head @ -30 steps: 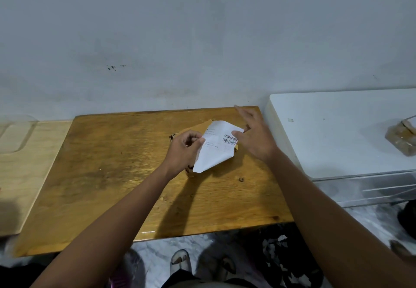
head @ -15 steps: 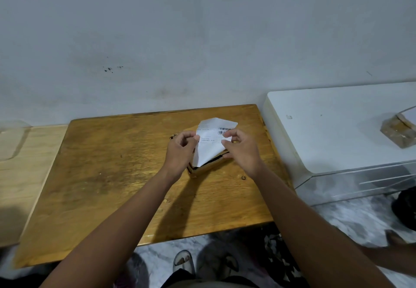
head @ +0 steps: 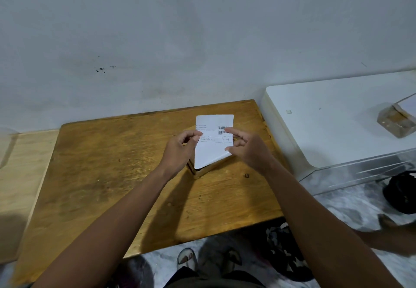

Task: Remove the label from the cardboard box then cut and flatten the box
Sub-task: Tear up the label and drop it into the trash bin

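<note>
The label [head: 213,143] is standing up off the box [head: 203,170], nearly peeled free; only its lower edge seems to be meeting the cardboard, and whether it is sticking there cannot be told. The box is sitting on the wooden counter [head: 112,175], toward its far right part, mostly hidden behind the label and the hands.

The left hand [head: 180,150] is pinching the label's left edge between thumb and curled fingers. The right hand [head: 245,148] is pinching the right side, forefinger lying across the barcode and thumb at the lower right corner. Both hands are clamped on the sheet, one on each side of it.

The label is looking thin and light, a limp paper sheet with a tacky back, so it is likely to curl, fold onto itself or tear if pulled from one corner. Holding it close to the glued line and pulling low along the box face is probably the safer way. The box seems small and light, so it is likely to lift with the label unless one hand is pressing it down. Its cardboard should be stiff enough to take a grip across the side walls for cutting.

A white cabinet [head: 337,118] is standing just beside the counter on the right.
</note>
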